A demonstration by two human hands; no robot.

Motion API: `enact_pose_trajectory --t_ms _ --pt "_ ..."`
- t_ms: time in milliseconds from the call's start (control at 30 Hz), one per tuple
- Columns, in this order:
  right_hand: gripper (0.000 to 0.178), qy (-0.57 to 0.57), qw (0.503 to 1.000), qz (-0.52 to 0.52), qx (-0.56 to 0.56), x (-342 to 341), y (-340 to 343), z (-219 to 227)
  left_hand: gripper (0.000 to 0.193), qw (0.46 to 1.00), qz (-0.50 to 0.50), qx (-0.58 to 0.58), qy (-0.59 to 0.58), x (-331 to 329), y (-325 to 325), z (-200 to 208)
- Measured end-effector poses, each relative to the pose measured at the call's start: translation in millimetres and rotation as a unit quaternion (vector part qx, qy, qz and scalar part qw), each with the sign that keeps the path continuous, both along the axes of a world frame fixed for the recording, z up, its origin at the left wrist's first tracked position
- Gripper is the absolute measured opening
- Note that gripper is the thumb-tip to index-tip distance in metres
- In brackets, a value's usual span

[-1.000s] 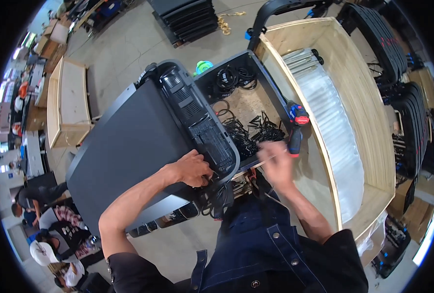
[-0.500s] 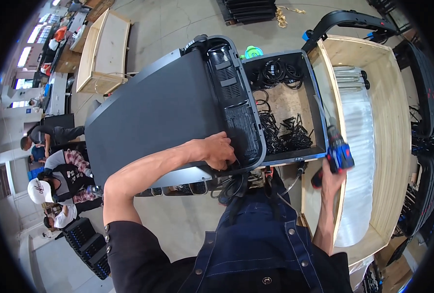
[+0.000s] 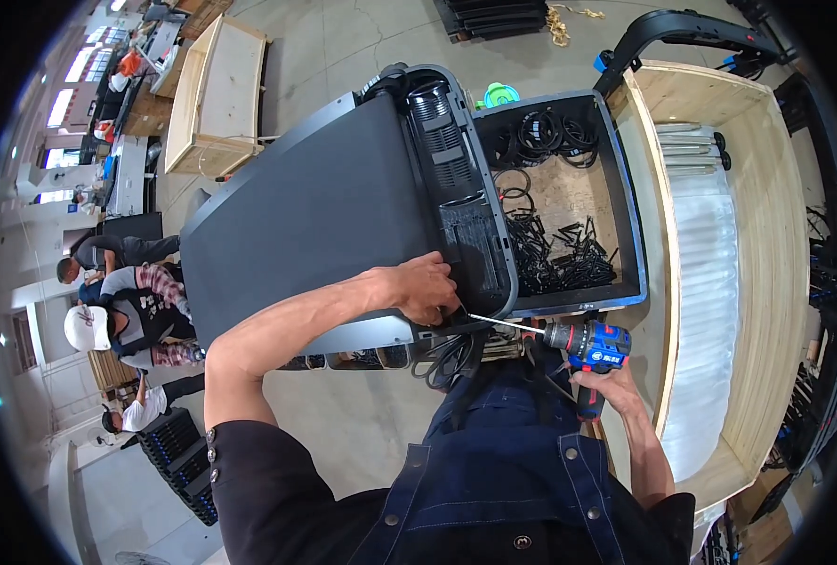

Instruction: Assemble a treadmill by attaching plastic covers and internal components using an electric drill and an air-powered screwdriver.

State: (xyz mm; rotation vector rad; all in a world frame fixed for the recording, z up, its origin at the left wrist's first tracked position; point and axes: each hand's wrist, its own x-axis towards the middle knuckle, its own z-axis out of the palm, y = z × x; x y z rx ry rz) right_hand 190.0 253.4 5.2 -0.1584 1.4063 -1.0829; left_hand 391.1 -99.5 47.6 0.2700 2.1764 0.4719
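You wear a black top whose left sleeve (image 3: 268,490) ends near the elbow, with a column of shiny round studs (image 3: 213,457) down its outer edge. The right sleeve (image 3: 671,523) is plain black. Over the top is a navy bib garment (image 3: 494,490) with pale stitching, two wide straps (image 3: 580,471) and round metal snaps (image 3: 570,454). Low at the centre sits a dark button (image 3: 522,542) with a light emblem. Your left hand (image 3: 425,290) and right hand (image 3: 616,386) are bare.

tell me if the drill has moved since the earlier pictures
Yes, the drill has moved left: from the right side of the black bin round to its near side.
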Motion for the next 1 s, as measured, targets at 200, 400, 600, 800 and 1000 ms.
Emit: enact_pose_trajectory --t_ms 200,400,600,800,1000 --pt "0.045 0.045 0.993 0.107 0.003 -19 -6 -8 0.02 1.0 0.006 0.005 0.014 5 0 -5" --pt "0.046 0.111 0.979 0.167 0.044 -29 -4 -16 0.02 1.0 -0.007 -0.002 0.013 3 0 0" --pt "0.031 -0.039 0.991 0.103 0.078 -36 -37 6 0.02 1.0 0.002 0.008 0.007 4 -1 3" --pt "0.027 -0.019 0.992 0.114 0.059 -40 -44 9 0.023 1.0 0.007 0.014 0.006 5 -2 1" --pt "0.029 -0.01 0.989 0.14 0.043 -47 -52 5 0.031 0.999 0.027 0.033 -0.007 2 -6 -2"
